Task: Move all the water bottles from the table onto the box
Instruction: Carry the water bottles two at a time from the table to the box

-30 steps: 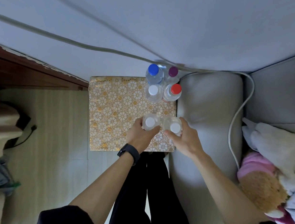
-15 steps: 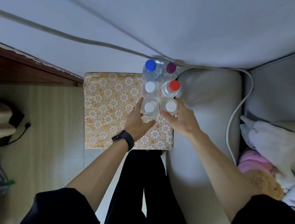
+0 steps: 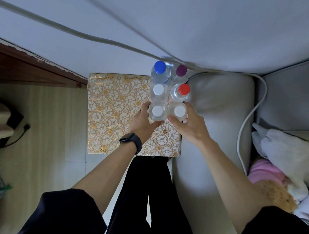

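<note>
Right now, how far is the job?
Done: four bottles stand on the box: blue cap, purple cap, red cap, far white cap. In hand: left hand grips the left near bottle, right hand the right near bottle. Left: releasing them; no other bottle shows.

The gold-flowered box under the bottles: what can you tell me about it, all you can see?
The box has a squarish flat top wrapped in a shiny white covering with gold flower outlines, wrinkled at its edges. It stands on the pale floor beside the grey sofa arm. Six upright bottles crowd its right side; the left hand grips the near-left bottle and the right hand grips the near-right bottle there.
</note>
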Demonstrator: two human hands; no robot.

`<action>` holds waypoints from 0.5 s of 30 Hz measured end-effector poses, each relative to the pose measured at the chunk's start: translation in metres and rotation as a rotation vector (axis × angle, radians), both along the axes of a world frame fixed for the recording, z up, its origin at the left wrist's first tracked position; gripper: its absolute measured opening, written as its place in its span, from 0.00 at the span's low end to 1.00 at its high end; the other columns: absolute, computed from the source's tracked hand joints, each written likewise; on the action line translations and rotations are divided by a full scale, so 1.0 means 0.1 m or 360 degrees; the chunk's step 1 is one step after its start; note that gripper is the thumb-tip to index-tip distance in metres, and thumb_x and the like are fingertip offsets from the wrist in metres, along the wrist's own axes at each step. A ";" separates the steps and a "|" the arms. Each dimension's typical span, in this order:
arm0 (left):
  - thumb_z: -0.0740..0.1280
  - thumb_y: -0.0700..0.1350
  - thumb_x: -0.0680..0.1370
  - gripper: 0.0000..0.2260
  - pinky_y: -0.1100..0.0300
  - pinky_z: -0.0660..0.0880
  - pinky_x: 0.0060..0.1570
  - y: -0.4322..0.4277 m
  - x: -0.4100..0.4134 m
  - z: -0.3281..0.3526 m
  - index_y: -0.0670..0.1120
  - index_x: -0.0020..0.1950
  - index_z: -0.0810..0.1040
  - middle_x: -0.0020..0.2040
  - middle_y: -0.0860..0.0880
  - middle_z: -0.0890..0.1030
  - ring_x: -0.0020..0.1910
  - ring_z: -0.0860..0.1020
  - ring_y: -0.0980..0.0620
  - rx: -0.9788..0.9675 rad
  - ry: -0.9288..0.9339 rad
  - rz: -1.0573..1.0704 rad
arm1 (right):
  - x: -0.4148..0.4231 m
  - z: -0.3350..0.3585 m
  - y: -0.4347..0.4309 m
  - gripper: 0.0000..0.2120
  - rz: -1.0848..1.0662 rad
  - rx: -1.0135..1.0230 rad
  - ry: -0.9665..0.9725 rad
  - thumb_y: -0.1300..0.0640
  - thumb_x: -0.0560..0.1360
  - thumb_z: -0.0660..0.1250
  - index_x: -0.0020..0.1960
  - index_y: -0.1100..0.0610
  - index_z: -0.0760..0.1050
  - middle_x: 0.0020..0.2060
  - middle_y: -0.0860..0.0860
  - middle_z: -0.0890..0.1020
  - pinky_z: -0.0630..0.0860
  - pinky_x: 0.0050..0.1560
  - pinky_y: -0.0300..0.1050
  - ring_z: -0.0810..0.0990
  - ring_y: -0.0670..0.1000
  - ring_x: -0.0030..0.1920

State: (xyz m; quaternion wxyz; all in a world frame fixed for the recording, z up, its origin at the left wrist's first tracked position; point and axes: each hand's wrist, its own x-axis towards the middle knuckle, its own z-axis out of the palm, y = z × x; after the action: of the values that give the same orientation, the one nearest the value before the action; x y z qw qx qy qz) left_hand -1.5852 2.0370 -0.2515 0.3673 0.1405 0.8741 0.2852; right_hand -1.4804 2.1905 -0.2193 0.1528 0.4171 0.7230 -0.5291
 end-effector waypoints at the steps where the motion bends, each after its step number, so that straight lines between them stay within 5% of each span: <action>1: 0.76 0.57 0.70 0.34 0.48 0.78 0.52 -0.01 -0.03 0.01 0.53 0.69 0.63 0.61 0.49 0.79 0.58 0.79 0.46 -0.0010 -0.0021 -0.0033 | 0.01 0.01 0.01 0.29 -0.0023 -0.0031 0.0003 0.41 0.73 0.72 0.70 0.44 0.66 0.58 0.46 0.80 0.74 0.50 0.38 0.80 0.48 0.55; 7: 0.76 0.62 0.67 0.41 0.43 0.77 0.58 -0.07 -0.15 0.27 0.57 0.74 0.58 0.70 0.49 0.73 0.63 0.77 0.46 -0.0127 -0.0145 -0.0212 | 0.10 0.24 -0.03 0.39 -0.0078 -0.0089 -0.0030 0.43 0.72 0.75 0.77 0.47 0.59 0.66 0.43 0.74 0.69 0.60 0.40 0.76 0.49 0.64; 15: 0.68 0.57 0.77 0.32 0.52 0.76 0.56 -0.45 -0.16 1.21 0.53 0.77 0.59 0.70 0.46 0.73 0.64 0.76 0.46 -0.0208 -0.0017 -0.0279 | 0.29 1.07 -0.34 0.31 0.0154 0.0220 -0.0061 0.45 0.77 0.69 0.76 0.50 0.62 0.71 0.49 0.72 0.70 0.68 0.50 0.73 0.50 0.68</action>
State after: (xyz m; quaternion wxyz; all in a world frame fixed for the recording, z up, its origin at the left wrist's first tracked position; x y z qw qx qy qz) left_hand -1.6009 1.9920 -0.1305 0.4037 0.1906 0.8733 0.1951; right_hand -1.4511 2.1565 -0.1122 0.1630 0.4014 0.7739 -0.4619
